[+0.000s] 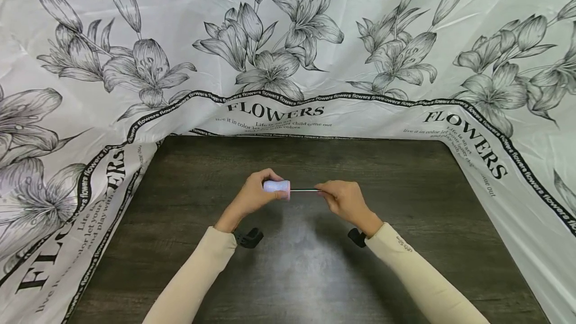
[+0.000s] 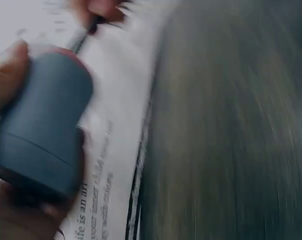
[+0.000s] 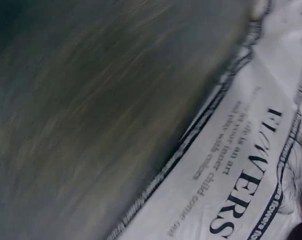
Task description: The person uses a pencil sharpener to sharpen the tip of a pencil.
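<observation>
Both hands hold one thing out level above the table: a thick, waisted lavender body (image 1: 275, 187) with a pinkish rim and a thin, straight metal shaft (image 1: 305, 190). My left hand (image 1: 252, 193) grips the body between thumb and fingers. My right hand (image 1: 345, 199) pinches the shaft's far end, which its fingers hide. Close up in the left wrist view, the body (image 2: 45, 110) looks blue-grey with a seam round it, and the shaft (image 2: 79, 41) runs to a dark end at the other hand. The right wrist view catches only finger edges at its right side.
The dark wood-grain table (image 1: 225, 284) lies below the hands. White cloth (image 1: 288, 124) with black lilies and "FLOWERS" lettering hangs along the back and both sides. Black wrist straps with camera mounts (image 1: 250, 238) sit at both cuffs.
</observation>
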Demonstrator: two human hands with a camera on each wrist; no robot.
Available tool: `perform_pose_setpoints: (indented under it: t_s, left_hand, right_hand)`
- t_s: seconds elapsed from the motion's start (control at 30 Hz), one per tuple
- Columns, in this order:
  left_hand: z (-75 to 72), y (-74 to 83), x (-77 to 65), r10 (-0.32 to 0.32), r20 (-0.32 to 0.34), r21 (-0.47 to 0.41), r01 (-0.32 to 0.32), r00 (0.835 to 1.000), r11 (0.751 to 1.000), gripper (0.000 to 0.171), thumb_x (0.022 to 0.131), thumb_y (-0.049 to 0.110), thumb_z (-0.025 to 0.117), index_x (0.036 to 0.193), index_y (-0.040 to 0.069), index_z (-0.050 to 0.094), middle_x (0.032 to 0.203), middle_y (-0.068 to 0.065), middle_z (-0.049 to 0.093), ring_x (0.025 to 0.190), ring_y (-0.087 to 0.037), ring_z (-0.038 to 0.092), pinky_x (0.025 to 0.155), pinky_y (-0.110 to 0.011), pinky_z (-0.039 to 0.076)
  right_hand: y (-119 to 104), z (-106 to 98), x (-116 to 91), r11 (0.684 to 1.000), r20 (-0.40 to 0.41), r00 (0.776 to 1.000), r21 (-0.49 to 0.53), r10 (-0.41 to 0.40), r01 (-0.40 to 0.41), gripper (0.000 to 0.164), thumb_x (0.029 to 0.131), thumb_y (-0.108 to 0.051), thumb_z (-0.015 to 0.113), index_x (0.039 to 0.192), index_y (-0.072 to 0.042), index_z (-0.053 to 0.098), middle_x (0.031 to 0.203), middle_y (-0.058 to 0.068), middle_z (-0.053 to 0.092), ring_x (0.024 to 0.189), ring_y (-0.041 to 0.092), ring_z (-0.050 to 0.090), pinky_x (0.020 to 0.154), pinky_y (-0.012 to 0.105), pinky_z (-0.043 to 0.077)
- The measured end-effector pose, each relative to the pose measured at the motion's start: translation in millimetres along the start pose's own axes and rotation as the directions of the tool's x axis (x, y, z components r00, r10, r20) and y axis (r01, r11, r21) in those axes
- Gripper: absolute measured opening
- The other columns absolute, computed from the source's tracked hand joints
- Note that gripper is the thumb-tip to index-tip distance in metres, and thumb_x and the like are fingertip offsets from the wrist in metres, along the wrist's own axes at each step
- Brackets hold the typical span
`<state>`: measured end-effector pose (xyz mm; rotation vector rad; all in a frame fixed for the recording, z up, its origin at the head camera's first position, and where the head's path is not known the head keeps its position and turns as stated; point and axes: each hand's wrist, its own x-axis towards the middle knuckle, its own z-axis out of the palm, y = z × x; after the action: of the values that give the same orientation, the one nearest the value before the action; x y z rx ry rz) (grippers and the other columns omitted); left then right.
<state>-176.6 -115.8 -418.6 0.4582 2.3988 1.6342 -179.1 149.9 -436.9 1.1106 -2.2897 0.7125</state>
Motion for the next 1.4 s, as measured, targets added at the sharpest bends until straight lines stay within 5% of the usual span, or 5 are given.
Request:
perform_pose_setpoints:
  t_s: [0.27,0.47,0.6,1.17,1.4]
  left_hand:
    - [11.0,-11.1,-5.3,0.468,0.099,0.459,-0.458,0.878,0.761,0.047,0.071,0.013,0.084,0.112,0.007,0.061,0.110,-0.007,0.059,0.097,-0.021,0.060,0.079,-0.035,0.053]
    - [14.7,-11.2,-3.7,0.587,0.193,0.716,-0.522,0.786,0.464,0.061,0.065,0.013,0.087,0.121,0.010,0.063,0.112,-0.009,0.059,0.102,-0.022,0.059,0.090,-0.040,0.048]
    - [12.8,-11.5,-4.0,0.603,0.209,0.759,-0.516,0.770,0.396,0.058,0.066,0.014,0.088,0.120,0.011,0.064,0.111,-0.009,0.060,0.101,-0.023,0.060,0.090,-0.041,0.047]
    - [-13.3,-23.0,-6.6,0.543,-0.070,0.665,-0.367,0.837,0.651,0.053,0.069,0.016,0.086,0.116,0.005,0.065,0.110,-0.009,0.065,0.105,-0.026,0.058,0.094,-0.045,0.045]
    - [-8.2,-31.3,-8.5,0.430,-0.225,0.459,-0.294,0.875,0.838,0.055,0.069,0.007,0.086,0.117,0.002,0.060,0.111,-0.012,0.061,0.100,-0.026,0.061,0.084,-0.044,0.051]
  right_hand:
    - [6.6,-14.1,5.2,0.809,0.499,0.824,0.347,0.269,-0.474,0.014,0.093,-0.010,0.061,0.095,-0.005,0.074,0.073,0.004,0.070,0.047,0.002,0.050,0.046,0.020,0.039]
    - [10.5,-11.6,4.2,0.751,0.602,0.763,0.386,0.235,-0.535,0.022,0.098,-0.010,0.052,0.091,-0.003,0.072,0.064,0.008,0.065,0.036,0.000,0.038,0.039,0.019,0.034]
    - [11.3,-10.2,3.2,0.773,0.609,0.758,0.357,0.233,-0.525,0.023,0.099,-0.011,0.050,0.094,-0.004,0.072,0.064,0.002,0.065,0.036,0.000,0.040,0.039,0.019,0.035]
    - [28.8,-28.8,-16.5,0.744,0.535,0.769,0.339,0.351,-0.576,0.022,0.099,-0.012,0.051,0.101,-0.002,0.070,0.076,0.011,0.068,0.046,0.005,0.047,0.045,0.023,0.042]
    - [19.9,-22.4,-25.9,0.726,0.484,0.724,0.232,0.491,-0.647,0.016,0.100,-0.012,0.049,0.102,-0.002,0.061,0.082,0.012,0.072,0.059,0.021,0.063,0.051,0.026,0.047]
